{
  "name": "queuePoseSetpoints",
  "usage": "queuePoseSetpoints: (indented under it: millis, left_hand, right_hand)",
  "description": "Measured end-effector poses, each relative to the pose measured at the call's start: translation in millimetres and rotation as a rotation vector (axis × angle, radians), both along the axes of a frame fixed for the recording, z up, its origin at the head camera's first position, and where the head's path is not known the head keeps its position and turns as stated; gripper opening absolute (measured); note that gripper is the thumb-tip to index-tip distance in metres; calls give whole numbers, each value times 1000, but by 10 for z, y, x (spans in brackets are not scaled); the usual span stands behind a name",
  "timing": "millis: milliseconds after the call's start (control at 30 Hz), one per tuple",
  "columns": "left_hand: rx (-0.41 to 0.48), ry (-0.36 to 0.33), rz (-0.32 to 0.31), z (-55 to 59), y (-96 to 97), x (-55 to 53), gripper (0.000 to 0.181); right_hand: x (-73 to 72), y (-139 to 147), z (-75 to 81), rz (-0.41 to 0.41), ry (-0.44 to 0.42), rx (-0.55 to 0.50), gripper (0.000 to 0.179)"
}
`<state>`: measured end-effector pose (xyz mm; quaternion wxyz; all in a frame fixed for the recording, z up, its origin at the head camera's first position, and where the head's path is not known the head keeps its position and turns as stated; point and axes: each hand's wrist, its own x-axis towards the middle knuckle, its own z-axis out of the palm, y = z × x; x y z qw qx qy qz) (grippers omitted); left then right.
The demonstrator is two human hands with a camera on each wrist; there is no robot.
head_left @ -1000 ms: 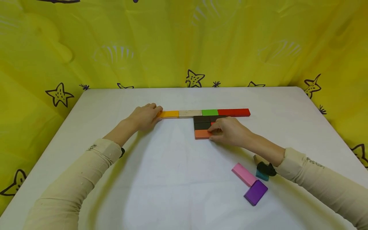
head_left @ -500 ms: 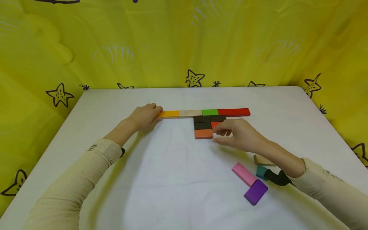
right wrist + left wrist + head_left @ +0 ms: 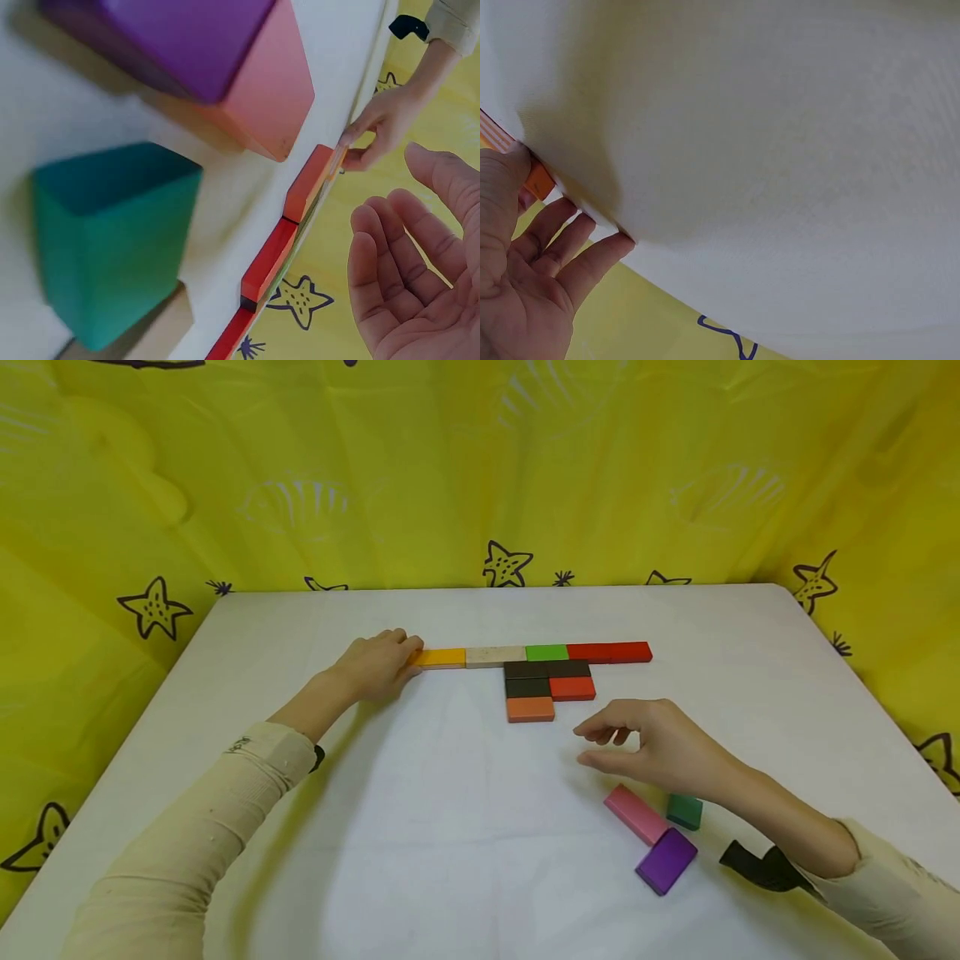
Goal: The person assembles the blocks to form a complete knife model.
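Yellow block (image 3: 444, 658) is at 9 o'clock end of the row (image 3: 543, 652), tip hid by L hand (image 3: 382, 664) pinching it. R hand (image 3: 663, 747), at row's 4 o'clock, has thumb & fingers apart. Green block (image 3: 116, 244) part-hides tan block (image 3: 166, 324) in R wrist view.

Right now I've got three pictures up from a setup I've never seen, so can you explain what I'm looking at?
There is no machine here, just a person's two bare hands. The wide picture comes from a camera on the head; each of the other two comes from a camera on one wrist. On the white table lies a row of blocks, with a small cluster just in front. Apart from these lie a pink block, a purple block, a green block and a beige block. The left hand pinches the row's yellow-orange block; the right hand holds nothing.
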<state>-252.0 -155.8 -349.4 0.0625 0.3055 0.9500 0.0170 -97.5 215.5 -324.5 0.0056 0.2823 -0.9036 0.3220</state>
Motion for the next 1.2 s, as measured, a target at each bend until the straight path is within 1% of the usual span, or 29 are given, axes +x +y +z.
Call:
queuePoseSetpoints:
  millis: [233, 533, 833, 1033, 1200]
  left_hand:
    - [-6, 5, -4, -3, -1, -9, 36]
    - [-1, 2, -8, 5, 0, -7, 35]
    - [-6, -10, -4, 7, 3, -7, 37]
    - [-8, -11, 0, 9, 6, -6, 37]
    - [-8, -13, 4, 22, 7, 3, 37]
  right_hand:
    - [124, 86, -25, 4, 3, -9, 21]
    - [283, 218, -51, -20, -28, -25, 24]
    - [394, 320, -81, -9, -48, -1, 27]
    - [472, 403, -120, -11, -73, 20, 35]
    - [507, 457, -155, -6, -83, 32, 39]
